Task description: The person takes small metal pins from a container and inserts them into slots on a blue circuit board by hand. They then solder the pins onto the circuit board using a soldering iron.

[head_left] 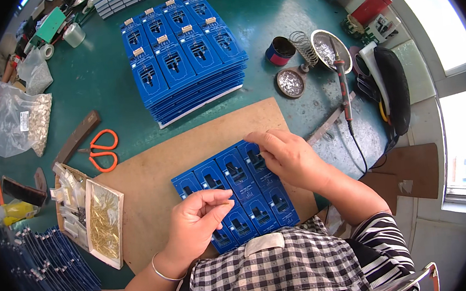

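A blue circuit board panel [241, 182], divided into several units with dark cutouts, lies on a brown cardboard sheet [152, 165] in front of me. Over its left part, my left hand [198, 219] is closed, thumb and index fingertip pinched together; whatever sits between them is too small to make out. My right hand [288, 157] reaches over the panel's far right corner. Its index finger points to the far edge and the other fingers curl under, hiding anything they hold. Left of the cardboard stands a shallow box of thin gold-coloured pins [106, 224].
Beyond the cardboard rises a stack of blue panels with white connectors [187, 56]. At right are a soldering iron [342, 82] in a coiled stand, a round tin [291, 82] and a dish [320, 43]. Orange-handled scissors [104, 151], bags of parts [37, 122] and more boards [51, 264] lie left.
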`<state>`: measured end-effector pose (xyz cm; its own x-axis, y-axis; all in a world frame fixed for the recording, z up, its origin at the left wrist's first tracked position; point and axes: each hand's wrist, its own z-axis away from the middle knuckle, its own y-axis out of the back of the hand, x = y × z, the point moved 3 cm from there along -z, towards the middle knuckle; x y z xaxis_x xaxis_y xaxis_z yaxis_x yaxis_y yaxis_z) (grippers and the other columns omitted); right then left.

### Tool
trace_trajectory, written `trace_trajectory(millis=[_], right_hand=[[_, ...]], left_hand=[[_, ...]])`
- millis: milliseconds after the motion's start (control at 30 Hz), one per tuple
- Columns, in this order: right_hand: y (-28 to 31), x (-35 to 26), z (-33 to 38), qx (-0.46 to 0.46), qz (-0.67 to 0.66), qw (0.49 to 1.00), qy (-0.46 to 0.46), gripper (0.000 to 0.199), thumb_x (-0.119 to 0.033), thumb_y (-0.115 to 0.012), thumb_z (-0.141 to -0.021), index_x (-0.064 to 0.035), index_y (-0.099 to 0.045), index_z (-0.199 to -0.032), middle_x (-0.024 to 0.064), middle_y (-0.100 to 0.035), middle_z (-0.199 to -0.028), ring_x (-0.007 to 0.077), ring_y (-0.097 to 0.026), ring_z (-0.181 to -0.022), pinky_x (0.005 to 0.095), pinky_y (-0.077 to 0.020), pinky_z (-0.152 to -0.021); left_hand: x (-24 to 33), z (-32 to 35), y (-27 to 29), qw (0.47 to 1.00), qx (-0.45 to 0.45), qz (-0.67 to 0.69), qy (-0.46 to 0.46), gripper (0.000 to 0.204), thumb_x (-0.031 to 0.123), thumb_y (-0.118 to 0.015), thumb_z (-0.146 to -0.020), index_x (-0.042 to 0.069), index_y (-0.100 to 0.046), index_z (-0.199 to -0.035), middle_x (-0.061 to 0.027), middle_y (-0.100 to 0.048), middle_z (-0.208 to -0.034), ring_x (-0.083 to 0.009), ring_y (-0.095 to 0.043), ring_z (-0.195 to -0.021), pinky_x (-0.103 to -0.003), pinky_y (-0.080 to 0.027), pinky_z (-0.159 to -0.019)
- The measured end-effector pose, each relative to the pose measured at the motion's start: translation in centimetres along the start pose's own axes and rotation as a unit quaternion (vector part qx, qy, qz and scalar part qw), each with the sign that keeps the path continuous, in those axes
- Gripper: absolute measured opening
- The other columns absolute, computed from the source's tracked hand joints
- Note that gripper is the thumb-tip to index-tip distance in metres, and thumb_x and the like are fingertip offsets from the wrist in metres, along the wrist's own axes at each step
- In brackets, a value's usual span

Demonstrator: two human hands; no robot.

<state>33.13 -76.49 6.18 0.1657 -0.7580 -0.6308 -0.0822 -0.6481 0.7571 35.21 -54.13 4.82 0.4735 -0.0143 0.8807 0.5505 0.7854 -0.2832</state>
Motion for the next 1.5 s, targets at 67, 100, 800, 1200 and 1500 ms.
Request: trace_trajectory(millis=[67, 100, 800, 1200, 1500], right_hand=[[-0.1, -0.9, -0.4, -0.037, 0.092, 0.993, 0.070, 0.047, 0.003, -0.060, -0.075, -0.0060, -0.056, -0.120, 0.0114, -0.060, -0.086, 0.0324, -0.061, -0.078, 0.0406, -0.0508, -0.071], [0.1, -1.2, -0.6, -0.041, 0.086, 0.993, 0.073, 0.047, 0.003, -0.060, -0.075, -0.0060, -0.056, -0.120, 0.0114, -0.060, -0.086, 0.0324, -0.061, -0.078, 0.0406, -0.0508, -0.071], [-0.8, -3.0, 2.4, -0.007, -0.123, 0.992, 0.000, 0.019, -0.013, -0.073, -0.077, -0.0091, -0.069, -0.095, 0.0080, -0.060, -0.109, 0.0283, -0.055, -0.103, 0.0410, -0.0401, -0.092], [-1.6, -2.3, 2.9, 0.027, -0.215, 0.974, -0.069, 0.008, -0.003, -0.068, -0.076, -0.0059, -0.062, -0.081, 0.0086, -0.062, -0.104, 0.0285, -0.056, -0.100, 0.0382, -0.0435, -0.089], [-0.7, 1.8, 2.1, 0.066, -0.178, 0.971, -0.147, 0.005, -0.001, -0.064, -0.081, -0.0003, -0.060, -0.085, 0.0077, -0.059, -0.103, 0.0138, -0.059, -0.081, 0.0242, -0.0465, -0.066]], left_hand=[[-0.3, 0.1, 0.2, 1.000, 0.011, 0.009, -0.001, 0.023, 0.003, -0.066, -0.090, 0.002, -0.063, -0.112, -0.0053, -0.067, -0.093, -0.0044, -0.059, -0.072, -0.019, -0.048, -0.060], [-0.4, -0.3, 0.2, 1.000, 0.018, 0.009, 0.001, 0.023, 0.003, -0.066, -0.090, 0.002, -0.063, -0.112, -0.0053, -0.067, -0.093, -0.0044, -0.059, -0.072, -0.019, -0.048, -0.060], [-0.3, 0.0, -1.3, 0.967, 0.053, -0.202, -0.145, 0.033, -0.002, -0.069, -0.083, 0.005, -0.058, -0.114, -0.0073, -0.071, -0.083, -0.0061, -0.061, -0.059, -0.022, -0.048, -0.054], [-0.1, -0.7, -1.9, 0.964, 0.051, -0.216, -0.147, 0.029, -0.002, -0.070, -0.081, 0.005, -0.062, -0.109, -0.0081, -0.070, -0.084, -0.0094, -0.063, -0.061, -0.023, -0.049, -0.053], [0.3, -0.7, -1.6, 0.947, 0.049, -0.267, -0.174, 0.008, -0.003, -0.069, -0.084, 0.000, -0.068, -0.091, -0.0036, -0.064, -0.079, -0.0046, -0.054, -0.060, -0.020, -0.043, -0.054]])
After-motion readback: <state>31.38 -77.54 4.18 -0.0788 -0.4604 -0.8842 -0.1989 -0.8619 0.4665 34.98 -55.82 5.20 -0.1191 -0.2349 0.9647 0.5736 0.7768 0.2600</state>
